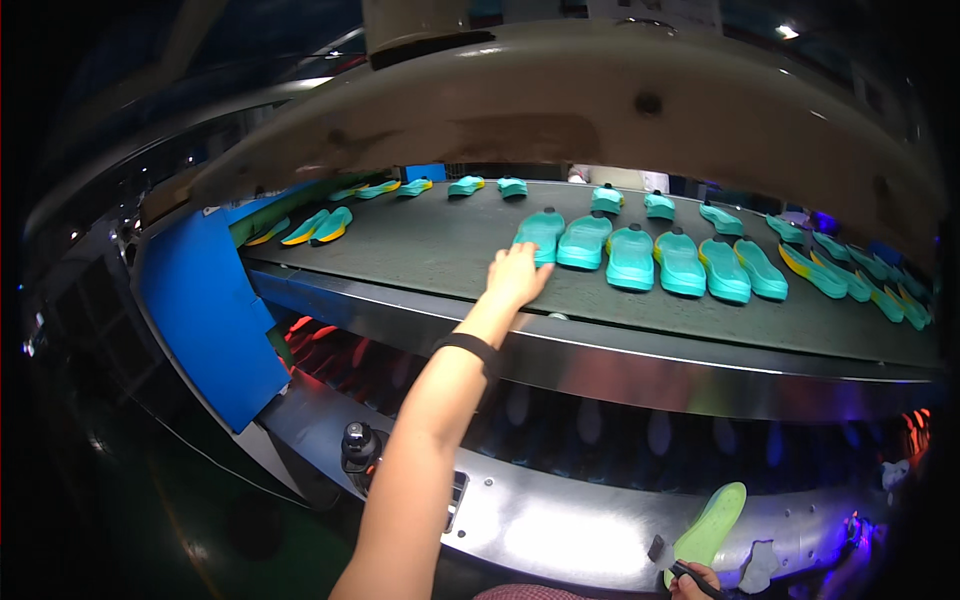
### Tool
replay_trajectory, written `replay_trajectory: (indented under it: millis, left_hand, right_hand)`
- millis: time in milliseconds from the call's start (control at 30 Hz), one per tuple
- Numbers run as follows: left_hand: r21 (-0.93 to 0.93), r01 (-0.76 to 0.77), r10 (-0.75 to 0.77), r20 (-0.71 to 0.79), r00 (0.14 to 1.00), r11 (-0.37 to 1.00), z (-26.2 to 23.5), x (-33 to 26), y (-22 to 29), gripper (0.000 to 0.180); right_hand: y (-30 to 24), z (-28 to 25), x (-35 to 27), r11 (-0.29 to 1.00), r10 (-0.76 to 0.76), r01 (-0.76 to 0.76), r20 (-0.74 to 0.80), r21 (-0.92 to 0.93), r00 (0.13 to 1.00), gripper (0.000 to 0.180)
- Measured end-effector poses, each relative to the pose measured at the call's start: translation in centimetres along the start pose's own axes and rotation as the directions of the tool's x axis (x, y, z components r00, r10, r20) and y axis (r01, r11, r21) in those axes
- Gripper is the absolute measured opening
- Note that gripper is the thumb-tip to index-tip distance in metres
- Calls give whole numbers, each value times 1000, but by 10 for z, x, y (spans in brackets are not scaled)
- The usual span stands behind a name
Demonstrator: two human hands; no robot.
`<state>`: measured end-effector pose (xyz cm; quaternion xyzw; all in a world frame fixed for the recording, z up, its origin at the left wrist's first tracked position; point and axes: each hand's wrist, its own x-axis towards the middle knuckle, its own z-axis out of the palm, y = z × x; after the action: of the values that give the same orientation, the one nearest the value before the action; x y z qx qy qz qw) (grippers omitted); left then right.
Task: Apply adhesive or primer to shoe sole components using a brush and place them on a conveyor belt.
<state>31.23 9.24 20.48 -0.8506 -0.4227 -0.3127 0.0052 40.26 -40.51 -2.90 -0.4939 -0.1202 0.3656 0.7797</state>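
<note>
My left hand (515,275), with a black band at the wrist, reaches over the conveyor belt. Its fingers and thumb close round the near end of a teal shoe sole (541,228), leftmost in the front row. Beside it stand more teal soles (630,258), some showing yellow on their sides. At the lower right, my right hand (695,580) is partly cut off by the frame and grips a brush (684,568) with a dark handle. A lime-green sole (712,525) rests by the brush on the metal ledge; whether my right fingers touch it, I cannot tell.
The dark belt (420,235) carries several more soles at its back and both ends. A wide beige machine hood (560,110) hangs low over it. A blue panel (205,315) stands left. On the steel ledge (540,520) are a black bottle-like object (360,450) and a pale scrap (760,565).
</note>
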Motion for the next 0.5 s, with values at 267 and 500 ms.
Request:
replay_trajectory:
  millis: [267, 500]
  left_hand:
    - [-788, -246, -299, -473, 829, 565, -52, -113, -10, 26]
    - [-885, 307, 136, 276, 952, -351, -9, -247, -60, 61]
  right_hand:
    - [-5, 4, 24, 968, -132, 166, -179, 187, 975, 23]
    - [-9, 8, 33, 969, -140, 166, -147, 185, 979, 21]
